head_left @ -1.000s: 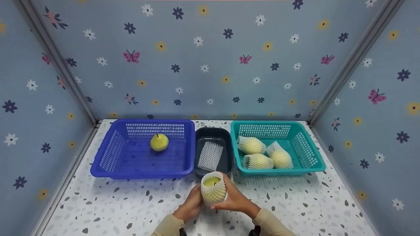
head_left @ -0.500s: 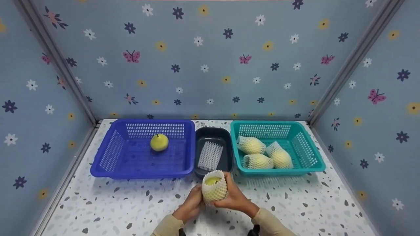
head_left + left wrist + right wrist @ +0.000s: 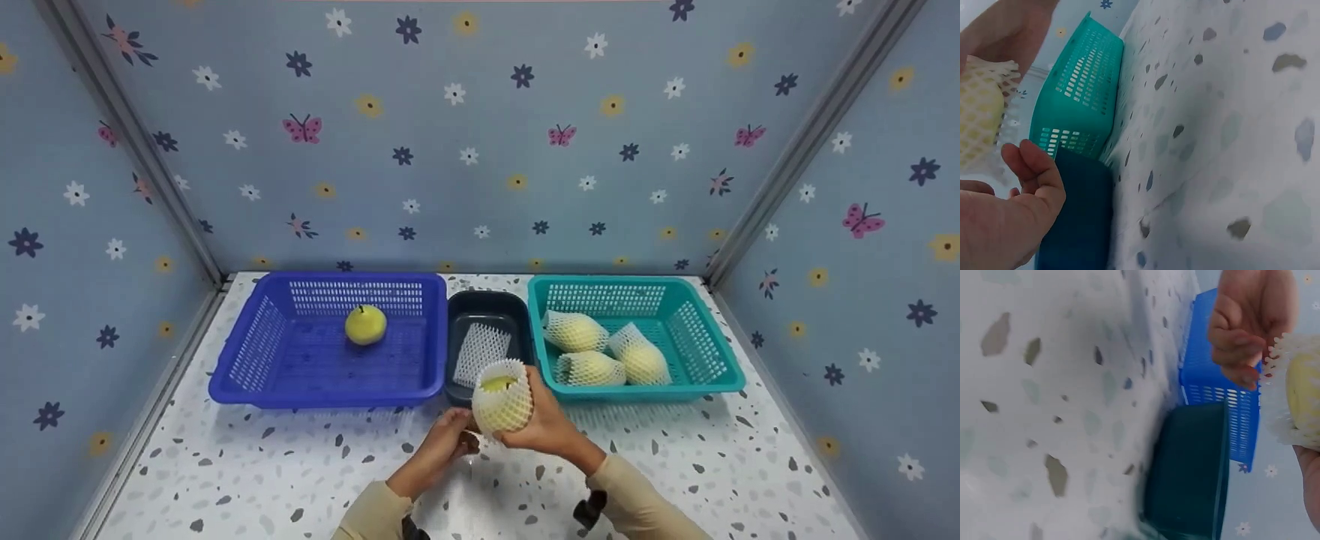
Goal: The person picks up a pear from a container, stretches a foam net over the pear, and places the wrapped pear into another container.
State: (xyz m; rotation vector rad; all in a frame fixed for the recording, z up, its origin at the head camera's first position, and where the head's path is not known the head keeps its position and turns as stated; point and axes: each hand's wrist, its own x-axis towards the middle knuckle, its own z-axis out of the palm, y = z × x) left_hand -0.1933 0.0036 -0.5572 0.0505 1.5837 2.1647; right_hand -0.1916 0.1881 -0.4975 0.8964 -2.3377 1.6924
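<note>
My right hand (image 3: 553, 421) grips a yellow-green pear (image 3: 498, 383) in a white foam net sleeve (image 3: 501, 411), above the front of the dark tray. The stem shows through the sleeve's open top. My left hand (image 3: 441, 442) is just left of the sleeve, fingers loosely bent and holding nothing. In the left wrist view, a small gap separates the left fingers (image 3: 1033, 163) from the sleeve (image 3: 982, 112). The right wrist view shows the left hand (image 3: 1247, 326) beside the net's frayed edge (image 3: 1275, 377).
A blue basket (image 3: 326, 401) at left holds one bare pear (image 3: 365, 325). Between the baskets, the dark tray (image 3: 491, 300) contains a flat foam net (image 3: 480, 352). At right, a teal basket (image 3: 701, 386) holds three netted pears (image 3: 641, 362). Patterned walls (image 3: 480, 135) enclose the speckled table (image 3: 675, 480).
My right hand has lifted the netted pear up and slightly right, toward the dark tray. The left hand has come away from the sleeve, its fingers loosening.
</note>
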